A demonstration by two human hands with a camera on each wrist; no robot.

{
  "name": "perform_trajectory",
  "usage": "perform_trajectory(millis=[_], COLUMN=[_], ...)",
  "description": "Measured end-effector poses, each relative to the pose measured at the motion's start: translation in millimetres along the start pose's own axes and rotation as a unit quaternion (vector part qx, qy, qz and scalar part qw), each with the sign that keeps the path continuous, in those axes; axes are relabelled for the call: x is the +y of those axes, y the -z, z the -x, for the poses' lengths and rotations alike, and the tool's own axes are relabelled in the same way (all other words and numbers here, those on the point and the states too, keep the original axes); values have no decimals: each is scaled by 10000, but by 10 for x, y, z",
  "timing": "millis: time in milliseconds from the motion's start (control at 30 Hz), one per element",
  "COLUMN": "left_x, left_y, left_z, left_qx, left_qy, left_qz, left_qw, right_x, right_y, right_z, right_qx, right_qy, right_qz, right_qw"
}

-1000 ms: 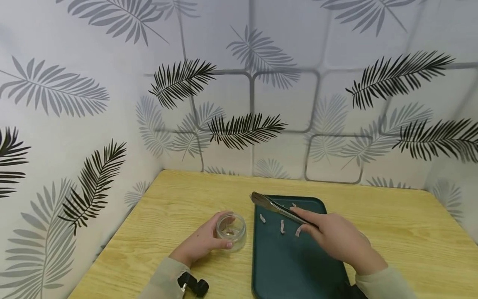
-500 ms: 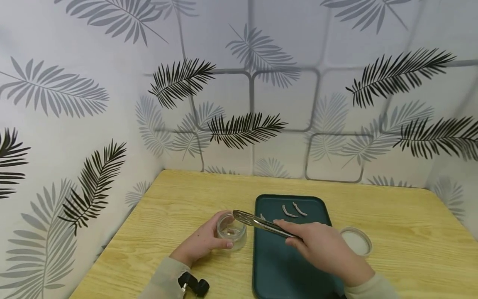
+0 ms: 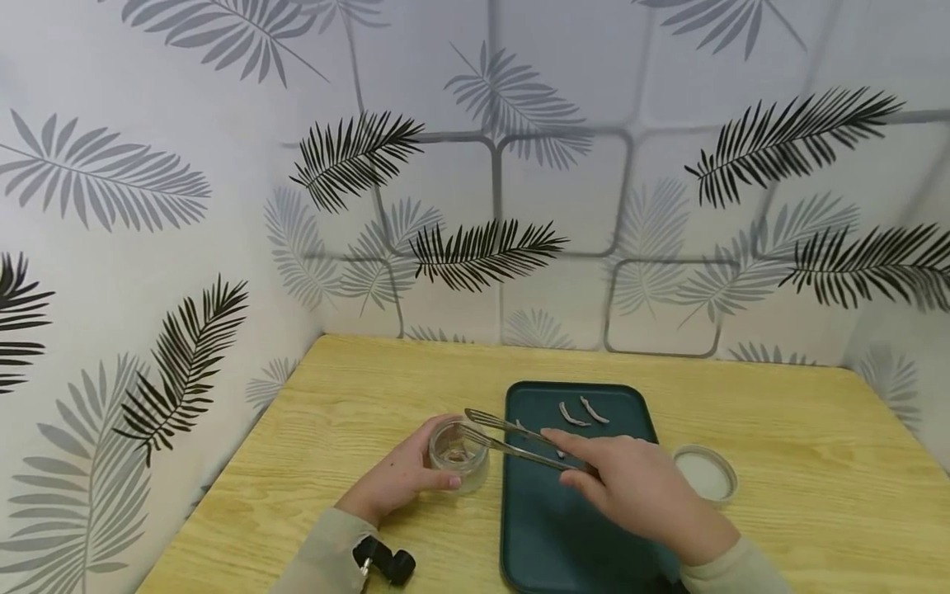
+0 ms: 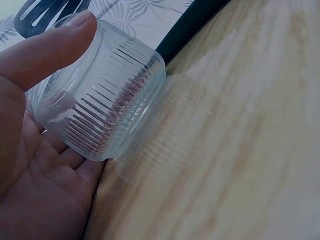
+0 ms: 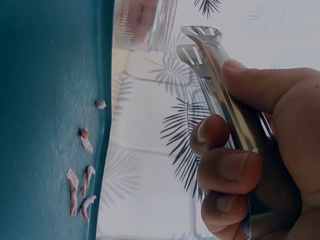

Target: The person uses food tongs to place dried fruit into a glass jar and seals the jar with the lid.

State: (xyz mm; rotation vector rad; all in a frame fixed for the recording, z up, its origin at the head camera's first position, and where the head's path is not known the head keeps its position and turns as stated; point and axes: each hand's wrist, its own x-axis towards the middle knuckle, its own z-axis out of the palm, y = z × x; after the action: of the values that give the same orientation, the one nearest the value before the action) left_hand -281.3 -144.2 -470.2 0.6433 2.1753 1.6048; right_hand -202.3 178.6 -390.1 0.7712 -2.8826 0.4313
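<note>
Here, metal tongs (image 5: 245, 111) inside the curled right hand (image 3: 638, 487), glass jar (image 4: 107, 90) in the clasp of the left hand (image 3: 401, 478).

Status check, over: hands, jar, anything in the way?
Left hand grips jar, right hand grips tongs, spread, close by. Jar upright, unlidded; strips lie on tray. Round lid right of tray; nothing seen blocking the jar.
</note>
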Motion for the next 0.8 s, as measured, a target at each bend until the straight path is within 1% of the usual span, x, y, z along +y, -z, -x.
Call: perform_trajectory(millis=[167, 267, 433, 500, 600, 667, 800], left_x=[1, -14, -40, -33, -15, 34, 11], left_y=[9, 13, 13, 14, 22, 24, 20], left_z=[-12, -18, -29, -29, -21, -1, 4], left_qx=[-51, -63, -150, -182, -200, -221, -186], left_qy=[-165, -169, -139, -116, -162, -142, -174], left_qz=[-4, 15, 209, 280, 295, 334, 280], left_qw=[9999, 9998, 9996, 9994, 9992, 9991, 9993], right_x=[79, 131, 230, 277, 350, 411, 542], right_y=[48, 71, 104, 123, 150, 155, 167], right_z=[11, 14, 27, 37, 54, 66, 98], right_qx=[67, 90, -85, -112, -46, -8, -70], right_qy=[-165, -237, -524, -641, -758, -862, -1069], right_qz=[-201, -298, -351, -280, -224, -171, -308], right_qw=[9996, 9992, 9980, 9975, 9969, 9961, 9938])
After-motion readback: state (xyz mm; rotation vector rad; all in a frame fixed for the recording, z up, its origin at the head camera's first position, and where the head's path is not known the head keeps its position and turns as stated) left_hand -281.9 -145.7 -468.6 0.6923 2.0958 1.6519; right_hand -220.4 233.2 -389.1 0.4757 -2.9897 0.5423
